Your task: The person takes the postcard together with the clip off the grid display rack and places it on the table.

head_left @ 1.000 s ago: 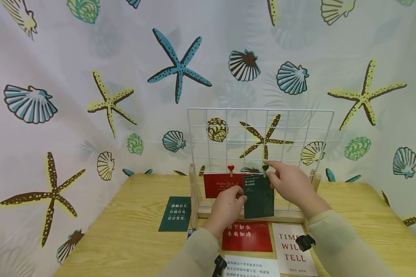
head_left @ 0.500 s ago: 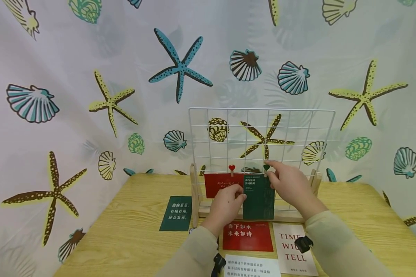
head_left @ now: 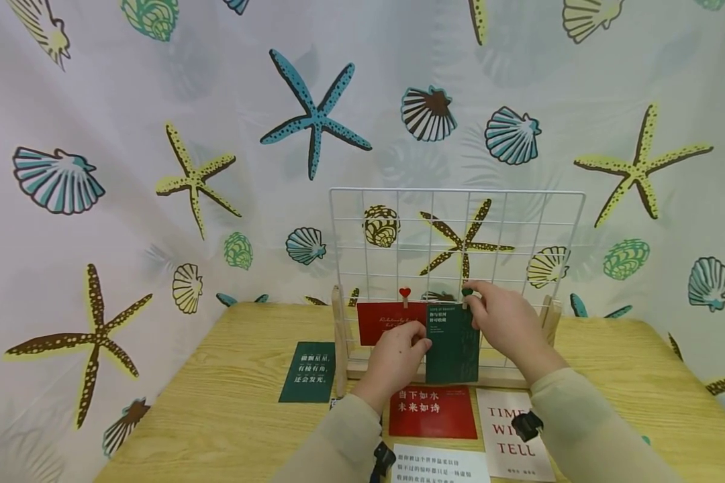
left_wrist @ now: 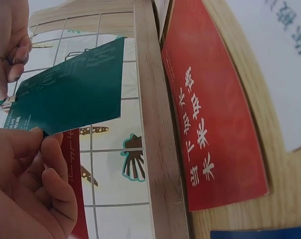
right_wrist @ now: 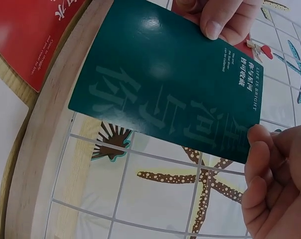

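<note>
Head view: both hands (head_left: 399,359) on green card (head_left: 453,345) against wire grid (head_left: 459,235)

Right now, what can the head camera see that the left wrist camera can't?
Only the head view shows the whole white wire grid, the red heart clip, the right hand pinching the green heart clip, the "TIME WILL TELL" card and the seashell curtain.

Only the left wrist view shows, close up, the left hand's fingertips pinching the dark green card's edge.

Both show the green card, the left hand, the wooden base and the red card lying on the table.
</note>
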Tool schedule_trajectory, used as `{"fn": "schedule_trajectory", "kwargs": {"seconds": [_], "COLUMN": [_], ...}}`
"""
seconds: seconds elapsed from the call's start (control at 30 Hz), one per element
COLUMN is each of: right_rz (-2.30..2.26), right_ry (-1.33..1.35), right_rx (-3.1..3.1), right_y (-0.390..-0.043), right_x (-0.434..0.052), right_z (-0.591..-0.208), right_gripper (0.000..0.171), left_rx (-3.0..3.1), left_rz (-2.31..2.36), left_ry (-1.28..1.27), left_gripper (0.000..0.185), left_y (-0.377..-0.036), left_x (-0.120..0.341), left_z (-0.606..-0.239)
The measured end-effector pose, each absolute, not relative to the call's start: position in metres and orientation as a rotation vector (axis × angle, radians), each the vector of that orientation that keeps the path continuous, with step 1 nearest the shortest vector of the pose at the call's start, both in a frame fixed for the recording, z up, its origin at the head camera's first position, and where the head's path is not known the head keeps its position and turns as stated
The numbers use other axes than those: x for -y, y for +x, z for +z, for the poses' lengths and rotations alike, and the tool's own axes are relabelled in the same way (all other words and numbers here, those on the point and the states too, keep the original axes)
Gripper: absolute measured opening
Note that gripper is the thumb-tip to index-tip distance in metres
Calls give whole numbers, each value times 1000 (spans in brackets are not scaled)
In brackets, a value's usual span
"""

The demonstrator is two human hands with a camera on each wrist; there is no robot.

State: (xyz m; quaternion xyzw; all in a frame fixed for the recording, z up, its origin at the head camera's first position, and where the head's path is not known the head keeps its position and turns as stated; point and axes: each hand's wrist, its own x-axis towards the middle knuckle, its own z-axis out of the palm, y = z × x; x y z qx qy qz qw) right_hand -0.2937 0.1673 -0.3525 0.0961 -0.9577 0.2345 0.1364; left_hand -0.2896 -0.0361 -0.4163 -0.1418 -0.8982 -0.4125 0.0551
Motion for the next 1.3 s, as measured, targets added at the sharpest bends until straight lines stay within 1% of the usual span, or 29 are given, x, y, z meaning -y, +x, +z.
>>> {"fn": "schedule_trajectory", "kwargs": {"seconds": [0.2,0.4,0.83,1.3], "right_rz": [702,721,729,730], "right_ry": [273,264,278,303], "right_rx": [2740,2692,2624,2544], "right_y": [-295,-293,-290,-290], "right_x": [-166,-166,-168,-168], "right_z": [-355,-356,-356,-361], "right_gripper": [32,29,26,23], "left_rx": [2723,2708,2706,2708], "left_rz": [-1252,-1251,-1251,-1248], "left_ry": [-429,-430,-397,-426], "left_gripper": [5,8,8,6], "left_y": [-288,-288,-288,-288], "left_x": [36,36,36,38], "left_z": [-417,-415,-415,-413]}}
